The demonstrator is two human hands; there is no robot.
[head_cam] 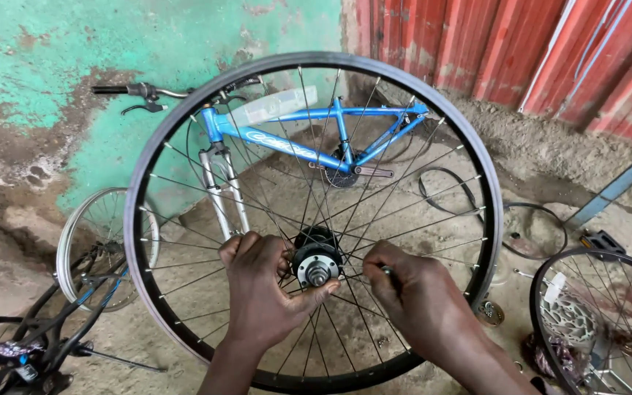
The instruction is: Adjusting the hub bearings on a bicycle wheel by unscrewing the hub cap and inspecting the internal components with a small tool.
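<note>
Up front, filling most of the view: a bicycle wheel (313, 219), bare of tyre, dark rim (134, 219) held upright and facing the camera, spokes running in to the hub (316, 257) at the middle. Behind it, seen through the spokes, a blue bicycle frame (330, 135) with no wheels, leaning against a peeling green wall (111, 44); red corrugated sheeting (506, 51) to the right of that. Lower left, a second, silvery rim (71, 245) and part of a dark bicycle (31, 344); lower right, another spoked wheel (608, 322) lying near a loose tyre (535, 230) on the dirt floor.

Smaller now: left hand (261, 289) curled around the spokes just left of the hub, thumb reaching under it, fingers closed on the spokes and steadying the wheel. Right hand (415, 296) just right of the hub, fingers pinched shut around something small and metallic (too small to tell what), knuckles touching the spokes.

Smallest: axle end (319, 276), poking out of the hub straight toward the camera, long axis at right angles to the plane of the wheel. Sits between the two hands, left thumb almost touching it, right fingertips a little further off to its right, so left the nearer.
</note>
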